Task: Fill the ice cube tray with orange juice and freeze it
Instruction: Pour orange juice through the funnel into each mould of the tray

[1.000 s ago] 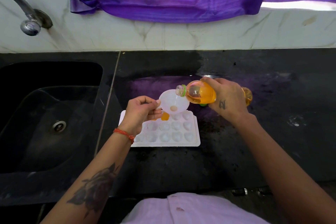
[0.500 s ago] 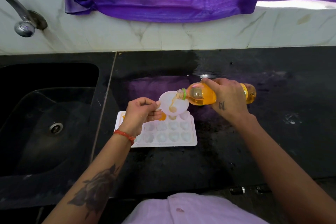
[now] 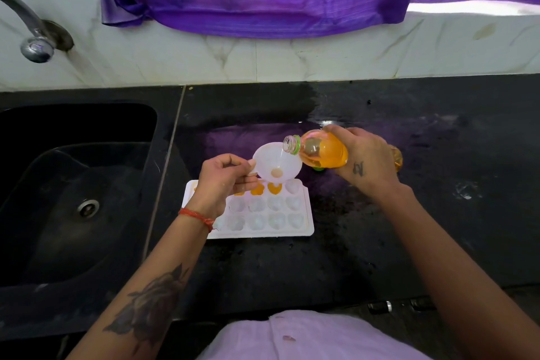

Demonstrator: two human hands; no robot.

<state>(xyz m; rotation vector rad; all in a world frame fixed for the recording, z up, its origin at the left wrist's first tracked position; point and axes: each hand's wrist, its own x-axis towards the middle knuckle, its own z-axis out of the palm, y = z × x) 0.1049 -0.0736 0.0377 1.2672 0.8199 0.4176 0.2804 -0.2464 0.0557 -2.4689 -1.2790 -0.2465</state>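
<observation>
- Head view shows our left hand [image 3: 225, 181] pinching the white funnel [image 3: 277, 165] by its rim, spout hovering over the far row of the ice cube tray [image 3: 304, 231] on the black counter [image 3: 380, 257].
- We count about three far-row cells orange; a fourth, half hidden under our hand, may be filled too. The two nearer rows look empty, so most filling and the freezing remain.
- Our right hand [image 3: 362, 161] is wrapped around the juice bottle [image 3: 324, 152], tipped mouth-first at the funnel.
- Compared with half a second ago, the stream has stopped, leaving only a small pool at the funnel's throat.
</observation>
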